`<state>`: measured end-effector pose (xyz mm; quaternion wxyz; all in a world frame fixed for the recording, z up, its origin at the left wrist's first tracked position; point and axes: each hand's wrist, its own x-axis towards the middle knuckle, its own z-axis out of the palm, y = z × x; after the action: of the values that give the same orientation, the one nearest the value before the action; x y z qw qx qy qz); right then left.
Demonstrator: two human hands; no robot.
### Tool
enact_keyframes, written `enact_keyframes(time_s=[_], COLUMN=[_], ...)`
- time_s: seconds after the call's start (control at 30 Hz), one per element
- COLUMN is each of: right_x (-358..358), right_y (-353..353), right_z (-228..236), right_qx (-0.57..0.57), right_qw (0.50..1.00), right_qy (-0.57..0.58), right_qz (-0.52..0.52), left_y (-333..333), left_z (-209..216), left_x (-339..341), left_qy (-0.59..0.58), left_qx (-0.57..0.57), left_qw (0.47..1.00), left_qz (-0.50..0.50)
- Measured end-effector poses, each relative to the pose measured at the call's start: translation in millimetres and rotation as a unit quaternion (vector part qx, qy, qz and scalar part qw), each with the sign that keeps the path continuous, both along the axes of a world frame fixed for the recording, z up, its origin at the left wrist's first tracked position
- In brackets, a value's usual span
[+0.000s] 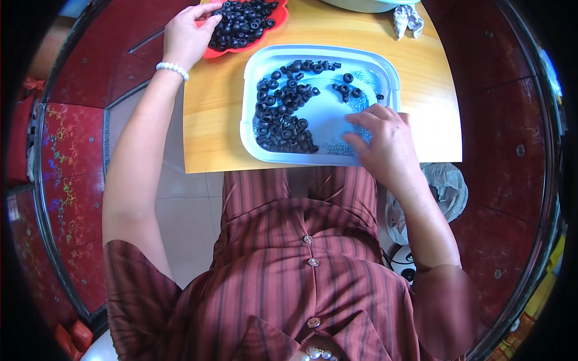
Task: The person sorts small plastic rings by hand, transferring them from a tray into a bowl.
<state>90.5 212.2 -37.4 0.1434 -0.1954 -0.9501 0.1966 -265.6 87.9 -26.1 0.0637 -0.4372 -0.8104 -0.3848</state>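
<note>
The left hand [188, 35] reaches the upper-left red dish [280, 17], grip unclear; the right hand [386, 139], fingers parted, hovers over the tub [319, 114], presumably centred for reach.

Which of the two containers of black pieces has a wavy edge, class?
The red dish at the left hand: its rim is scalloped, while the pale blue tub is a plain rounded rectangle.
</note>
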Motion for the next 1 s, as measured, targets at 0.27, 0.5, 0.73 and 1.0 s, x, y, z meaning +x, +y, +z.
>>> enact_keyframes(time_s=[0.27,0.5,0.73,1.0], right_x=[-4,1,-1,-16], right_y=[2,3,-5,-20], right_z=[-13,-7,-3,2], right_qx=[0.023,-0.009,0.0,0.104], right_qw=[0.999,1.0,0.997,0.977], right_qy=[-0.028,0.007,-0.034,-0.169], right_qz=[0.027,0.02,0.063,0.079], left_y=[18,15,19,-22], left_z=[5,-12,-17,21], left_x=[54,141,145,166], left_qy=[0.159,0.165,0.123,-0.573], left_qx=[0.024,-0.161,-0.2,0.014], left_qw=[0.98,0.947,0.955,0.791], left_qz=[-0.121,-0.225,-0.182,-0.214])
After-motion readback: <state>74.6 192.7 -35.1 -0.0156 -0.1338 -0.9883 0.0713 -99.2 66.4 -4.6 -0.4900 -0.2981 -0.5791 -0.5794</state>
